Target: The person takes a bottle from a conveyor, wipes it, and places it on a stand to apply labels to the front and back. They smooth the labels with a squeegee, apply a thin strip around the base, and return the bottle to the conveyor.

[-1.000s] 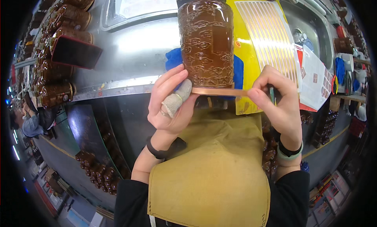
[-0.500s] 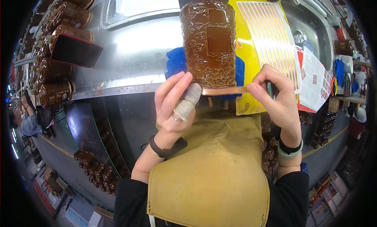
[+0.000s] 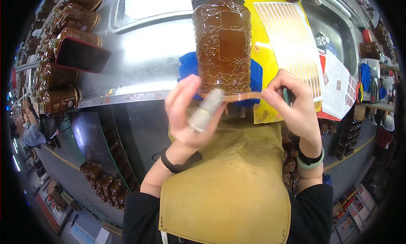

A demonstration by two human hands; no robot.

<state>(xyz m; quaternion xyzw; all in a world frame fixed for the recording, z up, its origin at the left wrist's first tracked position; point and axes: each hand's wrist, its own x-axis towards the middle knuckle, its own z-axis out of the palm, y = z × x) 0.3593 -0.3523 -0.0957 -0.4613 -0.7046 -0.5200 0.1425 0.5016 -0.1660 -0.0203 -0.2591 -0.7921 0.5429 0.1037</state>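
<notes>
While a carved brown bottle (image 3: 223, 45) lies on a blue cloth (image 3: 188, 64) at the near edge of a steel worktable (image 3: 144, 62), a thin copper-coloured strip (image 3: 237, 96) is stretched across its base. One end is pinched by the right hand (image 3: 292, 106), fingers closed on it. The left hand (image 3: 190, 113) is held loosely open, its taped thumb (image 3: 207, 109) pressed to the strip. More brown bottles (image 3: 59, 75) are ranked at left.

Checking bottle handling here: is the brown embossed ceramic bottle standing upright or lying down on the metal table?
Lying down. The brown embossed ceramic bottle rests lengthwise on a blue cloth, base toward the person.
</notes>
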